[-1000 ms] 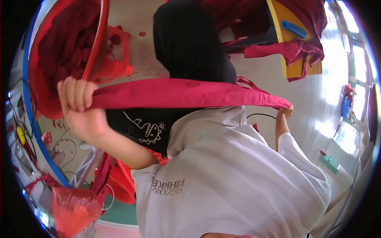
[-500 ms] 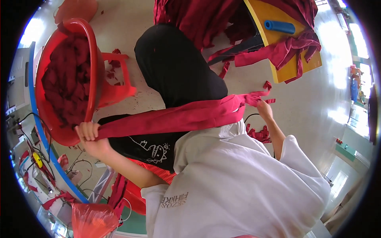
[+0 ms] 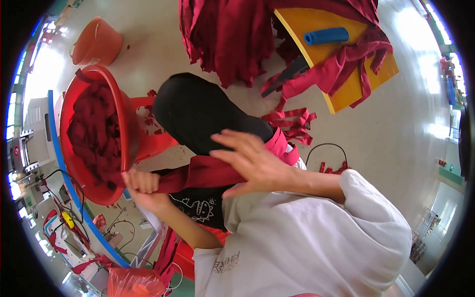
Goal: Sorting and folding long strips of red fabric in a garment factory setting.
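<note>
A bundle of dark red fabric strips (image 3: pixel 213 171) lies across my lap, over the black trousers. My left hand (image 3: pixel 144 188) is closed around its left end, beside the red tub. Above the middle of the bundle, my right hand (image 3: pixel 250 161) is spread with its fingers apart, slightly blurred; whether the palm touches the cloth cannot be told. The bundle's right end hangs past my thigh in loose, narrow tails (image 3: pixel 297 123). Part of the cloth is hidden behind my right hand and wrist.
A red tub (image 3: pixel 126 114) of red cloth strips rests on a red stool (image 3: pixel 158 143) at the left. An orange bucket (image 3: pixel 101 42) stands farther back. Ahead, a yellow board (image 3: pixel 341 94) carries draped red cloth and a blue tube (image 3: pixel 326 36). A blue-edged worktable (image 3: pixel 91 225) lies at left.
My right hand has let go of the bundle's right end and moved left over its middle, opening. The right end has dropped beside my thigh. My left hand keeps its hold.
</note>
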Demonstrator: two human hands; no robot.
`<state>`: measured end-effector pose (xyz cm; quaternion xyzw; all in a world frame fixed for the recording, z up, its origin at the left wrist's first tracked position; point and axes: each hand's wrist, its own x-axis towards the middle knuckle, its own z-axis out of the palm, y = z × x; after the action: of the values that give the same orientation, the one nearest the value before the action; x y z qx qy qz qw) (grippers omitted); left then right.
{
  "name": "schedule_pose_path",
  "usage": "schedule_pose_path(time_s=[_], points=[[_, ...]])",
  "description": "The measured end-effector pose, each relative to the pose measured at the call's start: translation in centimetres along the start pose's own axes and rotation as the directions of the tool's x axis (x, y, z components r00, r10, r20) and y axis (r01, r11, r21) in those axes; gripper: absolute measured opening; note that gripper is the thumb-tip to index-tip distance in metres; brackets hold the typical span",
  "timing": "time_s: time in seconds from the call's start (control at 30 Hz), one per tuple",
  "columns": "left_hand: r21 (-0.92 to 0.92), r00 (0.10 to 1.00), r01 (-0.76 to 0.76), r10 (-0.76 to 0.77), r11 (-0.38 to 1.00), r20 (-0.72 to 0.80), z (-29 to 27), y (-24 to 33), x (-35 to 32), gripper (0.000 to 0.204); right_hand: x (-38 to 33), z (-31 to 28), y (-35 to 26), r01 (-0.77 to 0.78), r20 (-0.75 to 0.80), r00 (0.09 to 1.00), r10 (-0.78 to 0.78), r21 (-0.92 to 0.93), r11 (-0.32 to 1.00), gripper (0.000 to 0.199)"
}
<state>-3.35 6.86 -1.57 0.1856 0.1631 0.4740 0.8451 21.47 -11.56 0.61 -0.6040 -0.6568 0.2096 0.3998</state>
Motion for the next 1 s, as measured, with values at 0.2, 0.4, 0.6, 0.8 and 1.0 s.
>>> schedule_pose_path(time_s=[0.2, 0.4, 0.6, 0.8, 1.0], points=[[-0.133, 0.879, 0.235, -0.153, 0.963, 0.451, 15.3, -2.4, -0.5, 0.05, 5.5, 2.2, -4.2, 0.175, -0.096, 0.984, -0.152, 0.324, 0.93, 0.102], [-0.026, 0.81, 0.251, -0.195, 0.968, 0.554, 22.5, 0.8, 0.4, 0.052, -2.3, -1.2, -0.1, -0.192, -0.265, 0.937, 0.226, 0.15, 0.97, 0.04], [-0.076, 0.804, 0.178, -0.101, 0.981, 0.586, 24.6, 4.7, 5.1, 0.043, -24.8, -10.4, 10.3, -0.693, -0.819, 0.472, 0.327, -0.115, 0.712, 0.029], [-0.203, 0.816, 0.334, -0.174, 0.92, 0.551, 24.5, 0.6, 12.2, 0.039, -41.1, -24.1, 12.2, -0.907, -0.967, 0.231, -0.105, -0.253, 0.336, 0.018], [-0.145, 0.913, 0.21, -0.141, 0.967, 0.382, 24.5, -2.0, 19.7, 0.026, -39.0, -48.3, 15.5, -0.955, -0.946, 0.292, -0.139, -0.28, -0.095, 0.027]])
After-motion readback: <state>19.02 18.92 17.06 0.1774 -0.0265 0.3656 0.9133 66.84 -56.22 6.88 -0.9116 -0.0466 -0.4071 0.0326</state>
